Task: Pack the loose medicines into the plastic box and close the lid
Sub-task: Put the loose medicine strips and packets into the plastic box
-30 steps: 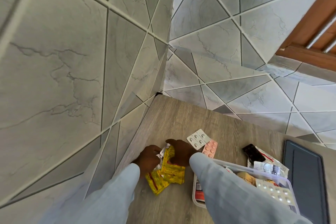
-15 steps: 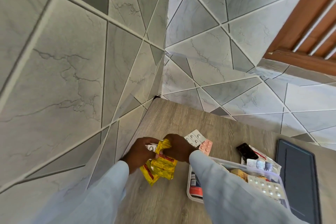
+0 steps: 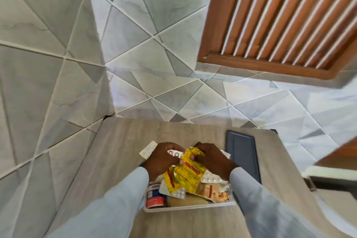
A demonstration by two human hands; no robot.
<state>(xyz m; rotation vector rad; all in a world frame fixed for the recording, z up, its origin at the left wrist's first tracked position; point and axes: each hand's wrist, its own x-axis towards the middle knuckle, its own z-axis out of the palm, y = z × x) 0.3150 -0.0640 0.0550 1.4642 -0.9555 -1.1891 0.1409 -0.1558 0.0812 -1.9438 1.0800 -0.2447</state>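
Note:
Both hands hold a bunch of yellow medicine sachets (image 3: 183,175) above the clear plastic box (image 3: 190,208). My left hand (image 3: 161,159) grips their left side together with a silver blister strip (image 3: 175,154). Pinching the sachets' top edge is my right hand (image 3: 211,158). The box holds several blister strips, packets and a red and blue tub (image 3: 154,197). A white blister strip (image 3: 147,149) lies on the table behind my left hand. The dark blue lid (image 3: 243,155) lies flat to the right of the box.
The wooden table (image 3: 119,152) stands in a corner of grey tiled walls (image 3: 58,63). A brown louvred window frame (image 3: 280,17) is at the upper right. A white and dark object (image 3: 332,177) sits beyond the table's right edge.
Both hands lifted the yellow sachets off the table at the left and carried them right, over the box. The camera view swung right with them.

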